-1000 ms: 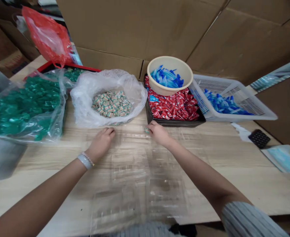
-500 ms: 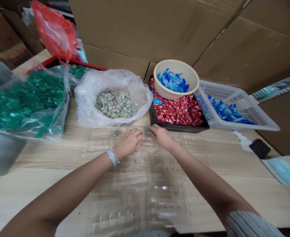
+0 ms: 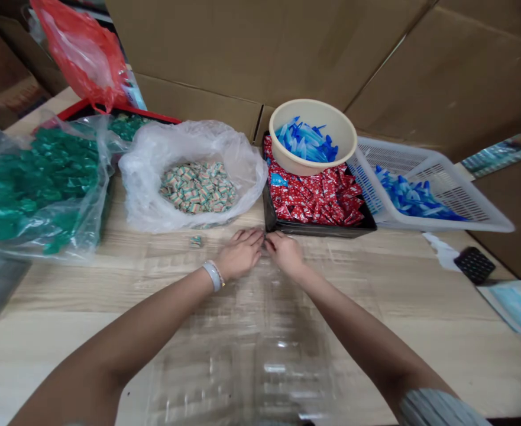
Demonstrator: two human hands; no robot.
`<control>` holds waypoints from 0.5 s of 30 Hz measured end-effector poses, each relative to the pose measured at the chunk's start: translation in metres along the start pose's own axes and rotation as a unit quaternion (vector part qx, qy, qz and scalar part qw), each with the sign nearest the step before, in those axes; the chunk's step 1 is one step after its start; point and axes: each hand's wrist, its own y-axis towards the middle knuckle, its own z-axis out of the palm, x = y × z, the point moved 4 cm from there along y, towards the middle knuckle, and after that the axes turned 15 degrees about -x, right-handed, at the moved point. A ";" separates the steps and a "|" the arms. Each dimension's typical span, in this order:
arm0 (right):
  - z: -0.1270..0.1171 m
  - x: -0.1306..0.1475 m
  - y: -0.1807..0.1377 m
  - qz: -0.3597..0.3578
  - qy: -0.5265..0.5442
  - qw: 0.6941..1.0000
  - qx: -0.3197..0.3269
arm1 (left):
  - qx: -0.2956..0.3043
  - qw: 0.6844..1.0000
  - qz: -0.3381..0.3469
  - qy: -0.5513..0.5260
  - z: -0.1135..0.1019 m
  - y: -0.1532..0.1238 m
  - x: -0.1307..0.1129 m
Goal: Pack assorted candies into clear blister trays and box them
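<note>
My left hand (image 3: 241, 253) reaches over the far end of the clear plastic trays (image 3: 202, 361), fingers stretched out and slightly bent, with a pale band on the wrist. Right beside it, the fingertips of my right hand (image 3: 284, 254) are pinched together. What lies between them is hidden; the two hands almost touch. A small striped square piece (image 3: 195, 241) sits alone to the left of my left hand. Behind the hands stands an open white plastic bag (image 3: 140, 195) full of similar striped pieces (image 3: 202, 188). The trays are transparent and blurred, so their compartments are hard to make out.
At left, a clear bag holds green pieces (image 3: 47, 183), near a red bag (image 3: 83, 53). A black tray (image 3: 322, 231) carries red packets (image 3: 313, 198) and a cream bowl (image 3: 282, 151) of blue pieces. A white basket (image 3: 477, 195) holds more blue pieces. Cardboard (image 3: 242, 47) stands behind.
Both hands have drawn closer together at the trays' far end, my left hand moving right. The small striped piece seen at my right fingertips is now hidden. The view has shifted slightly.
</note>
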 end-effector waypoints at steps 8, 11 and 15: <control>-0.004 0.002 -0.009 -0.020 -0.002 1.000 -0.015 | -0.098 0.973 -0.190 0.085 -0.073 -0.078 0.052; -0.005 0.043 -0.002 -0.090 0.028 0.995 -0.023 | -0.077 0.965 -0.226 0.110 -0.078 -0.106 0.071; 0.011 0.113 0.016 -0.204 0.086 0.975 0.003 | -0.076 0.971 -0.211 0.084 -0.069 -0.108 0.073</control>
